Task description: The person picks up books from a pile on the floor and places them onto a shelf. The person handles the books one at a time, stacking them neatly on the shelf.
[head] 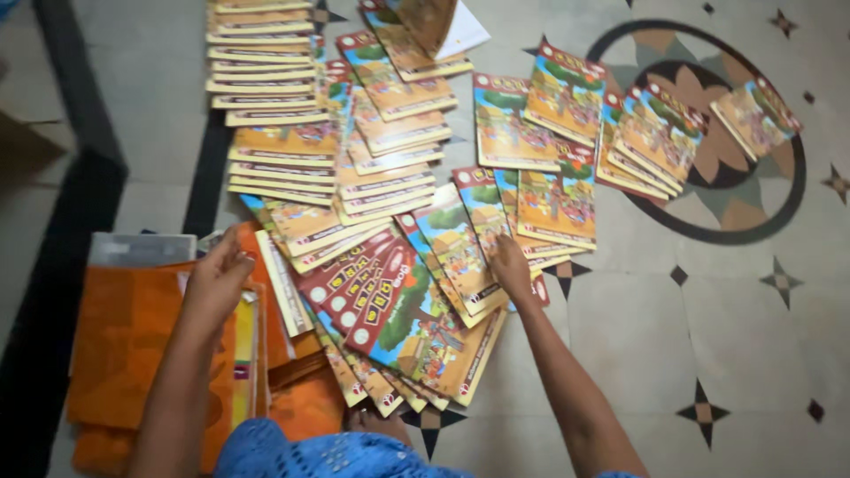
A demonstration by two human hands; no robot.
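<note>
Many thin picture books with bright cartoon covers lie fanned out on the tiled floor [673, 354]. My right hand [511, 265] presses flat on a blue-and-orange book [456, 248] in the middle of the spread. My left hand [217, 279] rests on the top edge of an orange stack of books [124, 345] at the lower left, fingers curled on it. A red-covered group of books [372, 292] lies between my two hands. Whether the left hand grips anything is not visible.
Overlapping rows of books [266, 97] reach to the top of the view. Smaller groups lie on a round floor inlay [770, 204] at the upper right. A dark border strip [80, 195] runs down the left. A blue garment [328, 456] shows at the bottom.
</note>
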